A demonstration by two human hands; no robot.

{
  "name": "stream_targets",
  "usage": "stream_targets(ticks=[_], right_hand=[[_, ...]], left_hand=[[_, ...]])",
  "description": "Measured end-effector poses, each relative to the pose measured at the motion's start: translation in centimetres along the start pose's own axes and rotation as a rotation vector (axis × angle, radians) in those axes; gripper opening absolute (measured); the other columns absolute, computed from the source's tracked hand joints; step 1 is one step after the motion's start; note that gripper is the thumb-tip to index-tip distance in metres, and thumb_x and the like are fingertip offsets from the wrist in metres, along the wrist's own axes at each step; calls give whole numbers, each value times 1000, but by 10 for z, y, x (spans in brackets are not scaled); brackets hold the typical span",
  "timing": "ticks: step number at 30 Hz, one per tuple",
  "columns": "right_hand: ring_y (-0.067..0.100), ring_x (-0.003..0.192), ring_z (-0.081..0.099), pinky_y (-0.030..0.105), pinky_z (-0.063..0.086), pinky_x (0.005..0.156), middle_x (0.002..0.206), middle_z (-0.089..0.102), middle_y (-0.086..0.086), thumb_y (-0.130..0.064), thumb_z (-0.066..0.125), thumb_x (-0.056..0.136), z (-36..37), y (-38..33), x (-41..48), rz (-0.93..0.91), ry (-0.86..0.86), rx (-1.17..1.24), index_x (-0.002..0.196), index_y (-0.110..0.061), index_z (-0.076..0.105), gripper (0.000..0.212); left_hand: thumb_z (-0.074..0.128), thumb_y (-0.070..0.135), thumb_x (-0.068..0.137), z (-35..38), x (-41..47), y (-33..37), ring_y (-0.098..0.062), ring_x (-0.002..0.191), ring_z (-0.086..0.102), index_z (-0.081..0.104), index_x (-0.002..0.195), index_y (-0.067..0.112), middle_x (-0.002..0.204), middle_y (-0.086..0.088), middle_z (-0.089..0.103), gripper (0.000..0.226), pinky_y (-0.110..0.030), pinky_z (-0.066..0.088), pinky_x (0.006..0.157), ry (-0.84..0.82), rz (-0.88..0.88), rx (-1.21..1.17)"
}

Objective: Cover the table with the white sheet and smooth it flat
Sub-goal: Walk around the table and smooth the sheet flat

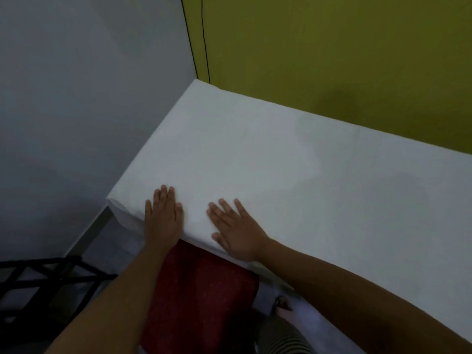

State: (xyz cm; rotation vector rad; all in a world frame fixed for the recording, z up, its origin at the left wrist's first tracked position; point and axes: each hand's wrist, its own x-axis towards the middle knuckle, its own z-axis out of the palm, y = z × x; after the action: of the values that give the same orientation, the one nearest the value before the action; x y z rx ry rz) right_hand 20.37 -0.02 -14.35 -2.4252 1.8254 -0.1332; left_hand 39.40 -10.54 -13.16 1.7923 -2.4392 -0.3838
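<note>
Table (110,200) fully under smooth white sheet (281,162); L hand (163,215) & R hand (237,233) flat, fingers straight.

Plenty of open room over the white sheet (281,162). Green wall (332,47) sits tight against its far edge, grey wall (76,98) close along its left. Black rack (38,279) stands off its near-left corner, red cloth (199,290) under its near edge.

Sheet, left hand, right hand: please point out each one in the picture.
sheet (293,159), head view, flat middle of the cloth.
left hand (163,218), head view, back of the hand.
right hand (236,232), head view, back of the hand.
</note>
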Motion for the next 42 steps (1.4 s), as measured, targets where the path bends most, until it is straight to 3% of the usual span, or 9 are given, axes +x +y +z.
stream_targets(ticks=[3, 5, 10, 13, 21, 28, 34, 38, 42], right_hand=[[28, 142, 28, 53, 15, 117, 152, 35, 8, -39, 27, 99, 3, -17, 4, -200, -26, 26, 146, -11, 30, 55], [29, 139, 35, 55, 19, 112, 149, 41, 9, -38, 20, 100, -6, 0, 21, -153, 30, 98, 143, -10, 37, 55], [38, 140, 29, 58, 16, 114, 151, 34, 17, -33, 19, 98, -26, 128, 81, 628, 210, 133, 144, -2, 33, 57], [33, 146, 13, 57, 5, 116, 158, 19, 13, -31, 24, 100, -31, 172, 107, 805, 104, 108, 148, -4, 21, 55], [28, 147, 9, 52, 1, 117, 159, 16, 8, -36, 24, 101, -25, 106, 182, 316, -15, 67, 150, -10, 18, 56], [30, 138, 37, 55, 18, 114, 146, 45, 9, -37, 26, 95, -1, -21, 132, -213, -57, 83, 140, -9, 45, 56], [28, 145, 22, 49, 9, 119, 148, 42, 6, -36, 22, 98, 2, -70, 73, -507, -120, 16, 141, -11, 44, 54], [33, 134, 43, 48, 23, 113, 138, 54, 11, -33, 22, 102, -23, -41, 51, -30, 150, 256, 132, -6, 53, 52], [31, 144, 22, 45, 5, 118, 151, 37, 12, -32, 22, 100, -43, 37, -5, 626, 275, 305, 142, -6, 40, 52]], left_hand=[[25, 27, 102, 0, 3, -11, -28, 147, 9, 18, 149, 5, 158, -14, 14, 53, -48, 2, 119, 25, -72, 33], [23, 28, 101, -1, 6, -20, -30, 147, 10, 19, 149, 3, 158, -16, 15, 54, -51, 4, 118, 55, -125, 28], [17, 38, 96, -15, 8, -44, -33, 145, 13, 24, 147, 0, 156, -18, 18, 64, -52, 3, 117, 54, -218, 32], [19, 39, 95, -23, 12, -65, -41, 139, 28, 31, 143, -4, 150, -25, 29, 65, -59, 16, 112, 56, -229, 125], [12, 41, 96, -26, 13, -83, -37, 142, 22, 20, 148, 1, 154, -21, 21, 66, -57, 13, 114, -4, -212, 148], [7, 41, 93, -38, 8, -90, -30, 145, 17, 17, 149, 4, 157, -14, 16, 68, -52, 8, 116, -33, -142, 175], [18, 29, 97, -43, 10, -92, -30, 147, 11, 12, 150, 3, 158, -15, 11, 59, -53, 6, 116, -49, -102, 242], [30, 23, 101, -42, 12, -66, -31, 147, 8, 11, 149, 1, 158, -18, 8, 56, -53, 3, 116, -32, -153, 183], [17, 35, 94, -18, 5, 5, -34, 143, 24, 29, 145, 1, 154, -20, 24, 63, -55, 11, 115, -26, 82, 156]])
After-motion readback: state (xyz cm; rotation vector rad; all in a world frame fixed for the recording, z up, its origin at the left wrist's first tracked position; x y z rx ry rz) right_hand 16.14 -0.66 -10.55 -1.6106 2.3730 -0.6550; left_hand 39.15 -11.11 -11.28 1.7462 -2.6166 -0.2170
